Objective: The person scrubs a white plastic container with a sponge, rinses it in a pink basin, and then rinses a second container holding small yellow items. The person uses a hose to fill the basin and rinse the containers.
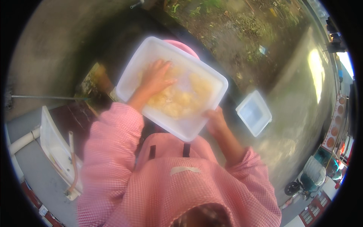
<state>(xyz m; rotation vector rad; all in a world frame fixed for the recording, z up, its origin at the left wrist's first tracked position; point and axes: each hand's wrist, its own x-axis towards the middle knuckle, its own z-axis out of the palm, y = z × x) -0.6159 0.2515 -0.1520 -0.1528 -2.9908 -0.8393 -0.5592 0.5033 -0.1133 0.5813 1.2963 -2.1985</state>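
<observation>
A white rectangular plastic tub (195, 124), tilted in view, is held in front of my body. Lumpy pale yellow pieces (181, 99), too blurred to identify, lie across its bottom with some whitish haze or liquid. My left hand (157, 78) reaches inside over the upper left part, palm down on the pieces, thumb apart from the fingers. At the lower right corner, my right hand (215, 120) grips the tub's rim. Behind the tub's far side shows the rim of a pink basin (184, 48), mostly hidden.
A smaller white plastic tub (255, 113) sits on the concrete to the right. Left of me are a white sink (55, 150) with a hose (73, 161) and a thin metal rod (48, 97). A soil bed (227, 37) lies ahead; a scooter (309, 176) stands at far right.
</observation>
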